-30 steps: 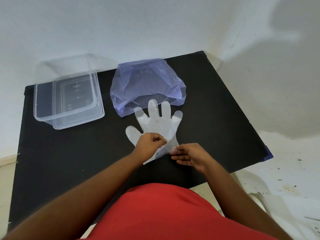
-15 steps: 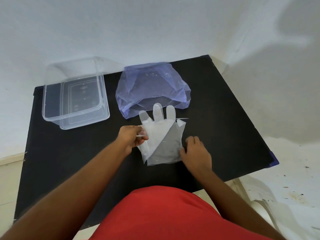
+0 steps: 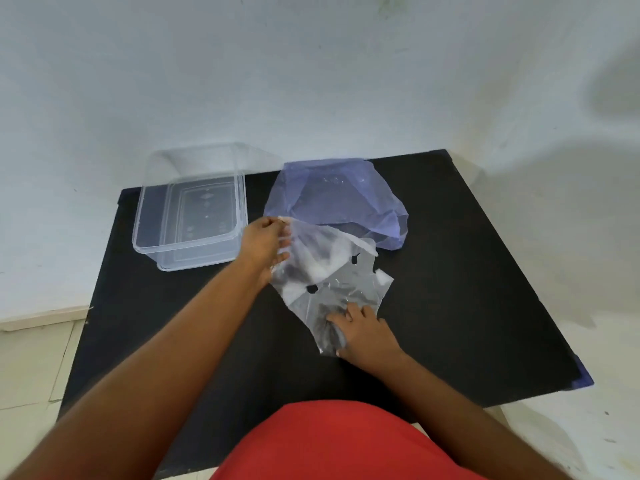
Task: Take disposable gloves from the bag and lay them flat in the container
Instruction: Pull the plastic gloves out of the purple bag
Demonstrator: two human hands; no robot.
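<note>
You wear a red top (image 3: 339, 445), plain as far as this view shows; only its front fills the bottom edge, so its cut is hard to judge. Your forearms are bare, with no sleeve reaching them. Your left hand (image 3: 265, 247) and right hand (image 3: 367, 336) carry no rings, watch or bands that can be seen.

You have a black surface (image 3: 467, 271) set against a pale wall (image 3: 311, 81) on its far side, light floor (image 3: 31, 358) showing left and right, and your red garment (image 3: 339, 445) nearest.
</note>
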